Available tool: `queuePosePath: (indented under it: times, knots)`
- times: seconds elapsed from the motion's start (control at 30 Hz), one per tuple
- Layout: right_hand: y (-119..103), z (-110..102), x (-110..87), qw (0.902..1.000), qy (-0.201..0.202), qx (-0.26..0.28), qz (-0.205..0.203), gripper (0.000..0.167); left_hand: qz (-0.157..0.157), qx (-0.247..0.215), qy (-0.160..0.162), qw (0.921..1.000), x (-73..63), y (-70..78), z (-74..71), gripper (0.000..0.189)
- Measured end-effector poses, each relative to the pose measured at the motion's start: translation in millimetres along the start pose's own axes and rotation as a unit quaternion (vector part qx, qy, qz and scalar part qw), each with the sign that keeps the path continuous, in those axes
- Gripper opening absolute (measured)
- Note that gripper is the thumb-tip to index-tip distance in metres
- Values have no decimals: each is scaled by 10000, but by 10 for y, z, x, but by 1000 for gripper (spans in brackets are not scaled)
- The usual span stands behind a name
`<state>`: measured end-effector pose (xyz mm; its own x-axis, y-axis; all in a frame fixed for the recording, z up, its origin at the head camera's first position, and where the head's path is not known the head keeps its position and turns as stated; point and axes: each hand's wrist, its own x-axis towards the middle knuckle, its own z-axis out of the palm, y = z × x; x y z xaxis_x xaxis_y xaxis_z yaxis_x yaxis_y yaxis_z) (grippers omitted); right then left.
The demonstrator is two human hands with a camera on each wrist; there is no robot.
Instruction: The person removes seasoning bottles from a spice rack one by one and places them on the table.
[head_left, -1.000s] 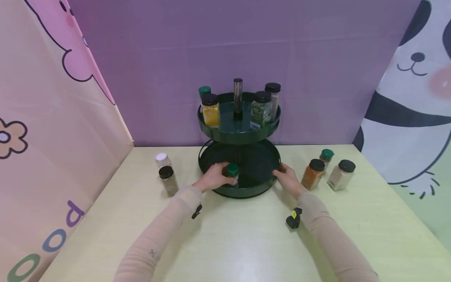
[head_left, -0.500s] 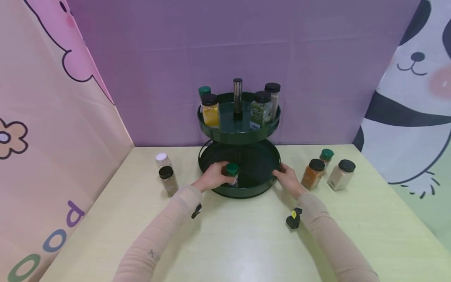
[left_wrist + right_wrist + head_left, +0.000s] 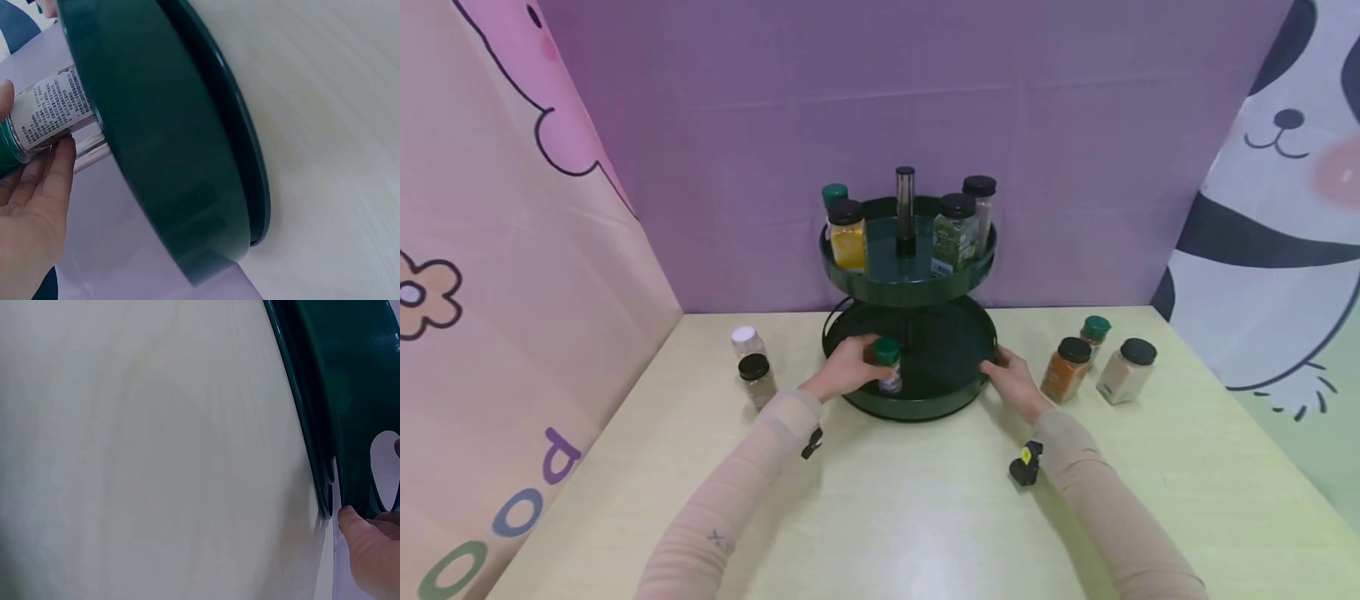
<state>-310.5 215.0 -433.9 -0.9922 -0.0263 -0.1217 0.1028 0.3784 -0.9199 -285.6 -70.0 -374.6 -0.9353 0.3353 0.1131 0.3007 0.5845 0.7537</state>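
My left hand holds a small spice jar with a green lid, thumb on one side and fingers on the other. The jar is at the front left of the lower tray of a dark green two-tier rotating rack. In the left wrist view the printed label of the spice jar shows between thumb and fingers, and its base is hidden behind the tray wall. My right hand grips the lower tray's right side, by an oval cutout in the wall, as the right wrist view shows.
Above, the upper tray carries several jars, among them a yellow jar and a green herb jar. On the table, a white-lidded jar and black-lidded jar stand left; an orange jar and others stand right.
My left hand and the green-lidded spice jar have shifted slightly left and up in the view, and more of the jar shows. The right hand stays on the tray wall.
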Motion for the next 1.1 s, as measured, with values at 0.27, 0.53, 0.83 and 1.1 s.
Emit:
queuePosePath:
  times: [0.27, 0.53, 0.83, 1.1]
  knots:
    - [-30, -8, -21, 10000, -53, 27, -13, 64, 11, -277, -15, 9996, -27, -11, -159, 45]
    - [-39, -6, -37, 10000, -44, -12, -33, 62, -179, -245, 21, 9995, -86, -55, -333, 49]
    - [-48, 3, -45, 9999, -102, -6, 28, 62, -259, -190, 170, 9993, -160, -90, -549, 48]
    - [-44, 1, -37, 10000, -83, -3, -12, 63, -271, -367, 318, 9985, -235, -129, -741, 49]
